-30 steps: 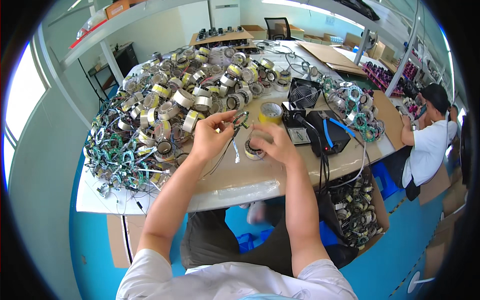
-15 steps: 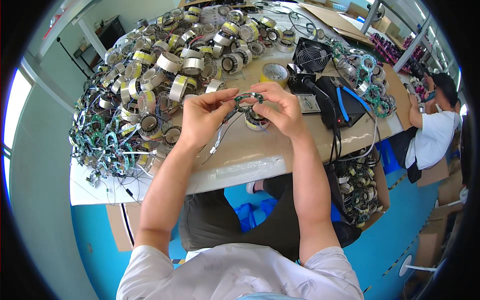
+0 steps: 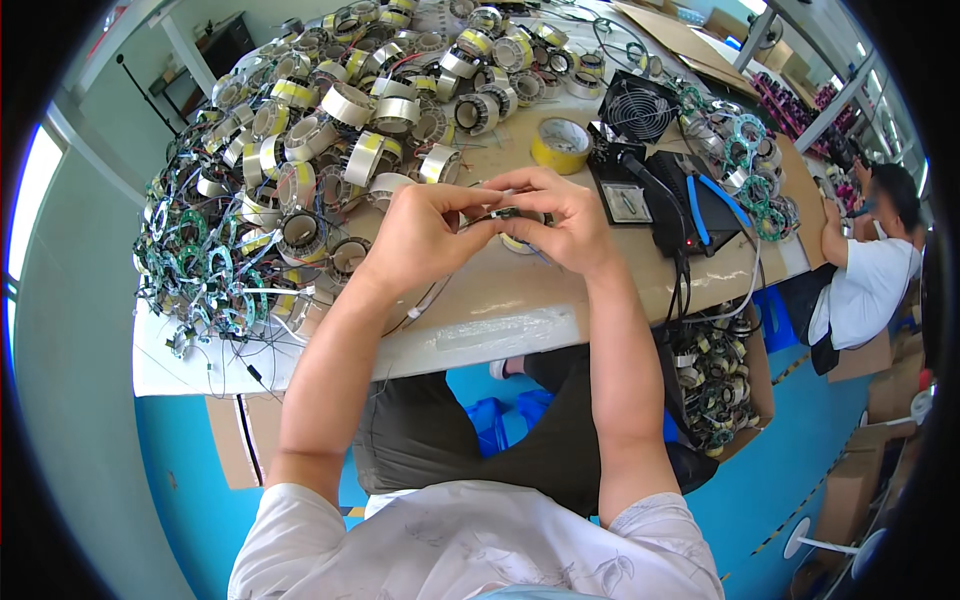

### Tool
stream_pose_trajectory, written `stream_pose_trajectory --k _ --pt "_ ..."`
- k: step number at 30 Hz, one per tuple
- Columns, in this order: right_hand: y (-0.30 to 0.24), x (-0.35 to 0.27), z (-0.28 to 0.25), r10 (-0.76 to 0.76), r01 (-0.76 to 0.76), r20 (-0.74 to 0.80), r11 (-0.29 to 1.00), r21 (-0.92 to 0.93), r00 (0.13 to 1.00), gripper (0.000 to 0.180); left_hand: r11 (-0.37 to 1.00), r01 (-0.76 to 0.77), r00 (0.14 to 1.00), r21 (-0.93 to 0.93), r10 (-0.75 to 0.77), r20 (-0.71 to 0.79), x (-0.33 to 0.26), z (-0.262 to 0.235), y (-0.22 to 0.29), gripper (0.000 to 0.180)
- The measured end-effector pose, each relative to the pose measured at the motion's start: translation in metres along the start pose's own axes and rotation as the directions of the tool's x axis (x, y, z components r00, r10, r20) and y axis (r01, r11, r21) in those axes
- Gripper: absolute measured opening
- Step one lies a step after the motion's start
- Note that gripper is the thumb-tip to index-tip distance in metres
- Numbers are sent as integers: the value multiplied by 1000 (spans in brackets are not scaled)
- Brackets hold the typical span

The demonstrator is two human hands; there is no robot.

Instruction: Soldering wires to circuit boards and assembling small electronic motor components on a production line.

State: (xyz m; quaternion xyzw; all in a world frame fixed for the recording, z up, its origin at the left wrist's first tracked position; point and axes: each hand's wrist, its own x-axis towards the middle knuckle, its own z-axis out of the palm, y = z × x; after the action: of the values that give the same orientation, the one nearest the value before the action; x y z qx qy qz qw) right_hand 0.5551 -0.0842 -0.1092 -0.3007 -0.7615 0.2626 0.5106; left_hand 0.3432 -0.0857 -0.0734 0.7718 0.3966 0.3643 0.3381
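Observation:
Over the near middle of the table, my left hand (image 3: 415, 238) and my right hand (image 3: 572, 228) meet. Both are closed on a curved green circuit board (image 3: 507, 213), seen nearly edge-on and partly covered by fingers. A thin cable (image 3: 428, 298) hangs from beneath my left hand toward the table's front edge. Just below the board, a motor stator (image 3: 515, 246) with a yellow band sits on the brown tabletop, mostly hidden by my right hand. Whether the board touches the stator, I cannot tell.
A heap of stators (image 3: 396, 112) and loose green ring boards (image 3: 215, 265) covers the left. Beyond my right hand are a yellow tape roll (image 3: 560, 147), a black fan (image 3: 640, 110) and blue-handled pliers (image 3: 698, 210). A person (image 3: 865, 270) sits at right.
The board has tipped from showing its green arc to nearly edge-on. My fingers have drawn closer together around it. The whole view has shifted slightly.

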Motion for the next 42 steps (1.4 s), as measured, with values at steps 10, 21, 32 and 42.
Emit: stream_pose_trajectory --k 10,21,32,42 --pt "8 1 -3 88 -60 -144 981 186 986 58 992 -38 967 121 68 -247 6 -8 -14 27" --pt "8 0 -1 345 -323 -292 939 120 892 23 986 -79 914 147 130 -384 7 10 -22 20" --pt "-7 0 18 280 -253 -225 957 141 933 15 973 -166 932 161 208 -295 7 17 -23 26" --pt "5 3 26 -26 -2 -271 994 -105 962 14 989 -125 931 78 144 -334 10 17 -18 24"
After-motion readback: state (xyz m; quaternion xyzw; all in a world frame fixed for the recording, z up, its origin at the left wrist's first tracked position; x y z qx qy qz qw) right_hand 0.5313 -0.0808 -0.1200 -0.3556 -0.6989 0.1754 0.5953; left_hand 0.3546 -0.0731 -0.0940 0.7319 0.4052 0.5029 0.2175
